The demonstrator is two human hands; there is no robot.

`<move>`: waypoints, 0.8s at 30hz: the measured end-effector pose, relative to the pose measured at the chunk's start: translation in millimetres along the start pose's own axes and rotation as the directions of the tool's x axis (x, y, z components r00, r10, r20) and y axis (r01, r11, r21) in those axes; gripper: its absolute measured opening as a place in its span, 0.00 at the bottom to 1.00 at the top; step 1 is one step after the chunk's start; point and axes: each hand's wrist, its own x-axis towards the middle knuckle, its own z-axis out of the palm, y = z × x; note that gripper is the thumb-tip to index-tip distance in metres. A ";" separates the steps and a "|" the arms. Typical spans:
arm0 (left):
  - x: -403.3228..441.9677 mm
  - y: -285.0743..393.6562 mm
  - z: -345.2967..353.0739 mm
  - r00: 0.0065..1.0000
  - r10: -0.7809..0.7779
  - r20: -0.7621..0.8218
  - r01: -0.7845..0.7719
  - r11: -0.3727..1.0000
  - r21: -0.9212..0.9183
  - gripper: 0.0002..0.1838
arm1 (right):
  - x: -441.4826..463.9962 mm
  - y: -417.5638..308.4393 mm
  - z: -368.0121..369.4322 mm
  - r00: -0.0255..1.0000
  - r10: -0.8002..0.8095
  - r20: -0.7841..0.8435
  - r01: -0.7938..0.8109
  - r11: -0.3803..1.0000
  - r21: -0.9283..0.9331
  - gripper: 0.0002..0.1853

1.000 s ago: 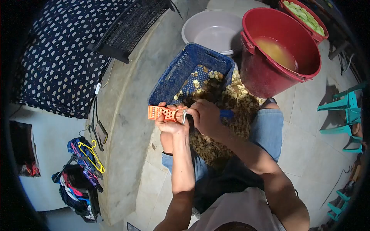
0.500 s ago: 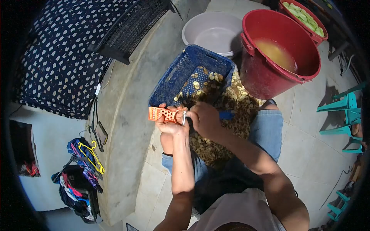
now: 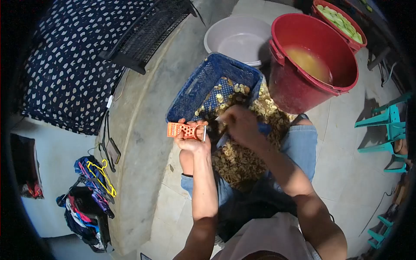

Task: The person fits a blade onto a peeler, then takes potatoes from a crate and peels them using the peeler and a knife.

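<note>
My left hand (image 3: 190, 141) is wrapped around an orange vegetable peeler (image 3: 184, 131) with a perforated flat body and a metal blade at its right end. My right hand (image 3: 243, 123) is a little to the right of the peeler, over the blue crate, with its fingers drawn together. A small pale bit shows at its fingertips, too unclear to name. Below and in front of both hands, the blue plastic crate (image 3: 190, 93) holds pale round pieces (image 3: 219, 97). A heap of brown and pale peelings (image 3: 240, 167) lies between the knees.
Behind the crate stand a grey basin (image 3: 238, 37) and a red bucket (image 3: 299, 89) with cloudy yellowish liquid. A red tub of green slices (image 3: 340, 21) is at the far right. Green stools (image 3: 385, 119) stand right; a concrete ledge (image 3: 143, 143) runs along the left.
My right hand has moved away from the peeler's blade, up and to the right over the crate. My left hand keeps the peeler in nearly the same place.
</note>
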 end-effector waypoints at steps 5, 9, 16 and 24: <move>10.1 2.5 -11.6 0.994 -0.026 -0.106 0.023 0.999 -0.022 0.20 | 25.6 42.0 -96.7 0.995 0.095 -0.015 -0.096 0.976 -0.194 0.13; 12.9 -2.0 -13.4 0.994 -0.094 -0.053 0.095 0.995 0.011 0.19 | 6.1 74.8 -139.9 0.980 0.135 0.146 -0.141 0.989 0.033 0.18; -9.7 -34.6 0.2 0.814 -0.572 0.100 0.373 0.647 0.665 0.14 | -16.0 85.3 -194.6 0.908 0.384 0.167 -0.400 0.913 0.081 0.09; -57.3 -95.0 68.1 0.209 -0.901 0.381 0.327 0.431 0.841 0.13 | 17.6 30.6 -170.5 0.982 0.025 0.188 -0.023 1.000 -0.013 0.17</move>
